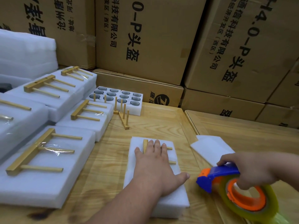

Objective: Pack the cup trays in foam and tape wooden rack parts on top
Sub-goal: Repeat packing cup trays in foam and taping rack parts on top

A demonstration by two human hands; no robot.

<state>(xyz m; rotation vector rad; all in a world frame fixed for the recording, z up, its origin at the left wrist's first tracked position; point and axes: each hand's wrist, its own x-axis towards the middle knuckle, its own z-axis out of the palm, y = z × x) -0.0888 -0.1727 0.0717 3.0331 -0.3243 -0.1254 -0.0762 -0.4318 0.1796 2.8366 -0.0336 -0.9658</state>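
Note:
A white foam pack [171, 199] lies on the wooden table in front of me. A wooden rack part [145, 145] with pegs lies on top of it. My left hand [155, 167] presses flat on that rack part, fingers straight, covering most of it. To the right, my right hand [255, 170] grips a blue and orange tape dispenser [233, 186] with a roll of clear tape, held just above the table beside the pack. An open foam cup tray [127, 109] with several glass cups stands further back.
Several finished foam packs with taped rack parts [43, 157] cover the left side. A loose upright rack part [123, 117] stands near the cup tray. A spare foam sheet [212, 147] lies at right. Cardboard boxes [145, 38] wall the back.

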